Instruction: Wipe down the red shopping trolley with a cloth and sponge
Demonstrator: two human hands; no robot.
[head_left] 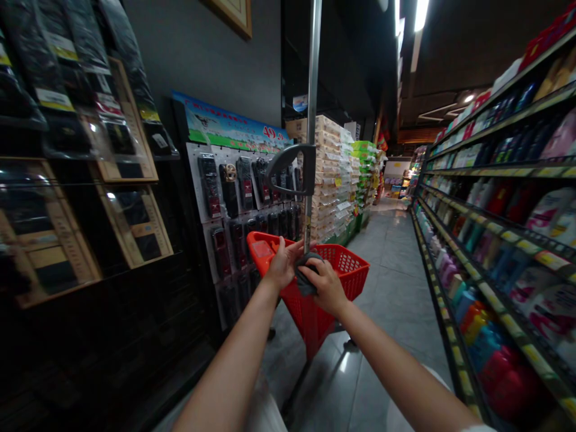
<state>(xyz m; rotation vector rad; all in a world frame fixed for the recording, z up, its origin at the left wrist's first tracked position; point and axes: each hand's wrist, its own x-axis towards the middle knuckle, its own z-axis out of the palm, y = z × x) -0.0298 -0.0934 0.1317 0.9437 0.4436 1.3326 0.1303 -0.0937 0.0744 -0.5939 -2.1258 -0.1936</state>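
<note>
A red plastic shopping cart [252, 246] stands in front of me, with a tall metal pole [314, 90] rising through the middle of the view. Partway up the pole is a grey looped handle [308, 171]. Low on the pole, my right hand [328, 288] is closed around a bunched grey cloth [306, 281], which lies against the metal. My left hand [283, 264] is just left of the pole, thumb raised and fingers stretched out toward it. Whether those fingertips touch the pole or the cloth, I cannot tell.
Packaged belts hang on a display rack [193, 180] at left, beside boxed sets [135, 228] on the dark wall. Stacked cartons [326, 180] stand beyond. Shelves of bottles [504, 252] line the right side of a grey tiled aisle [387, 264].
</note>
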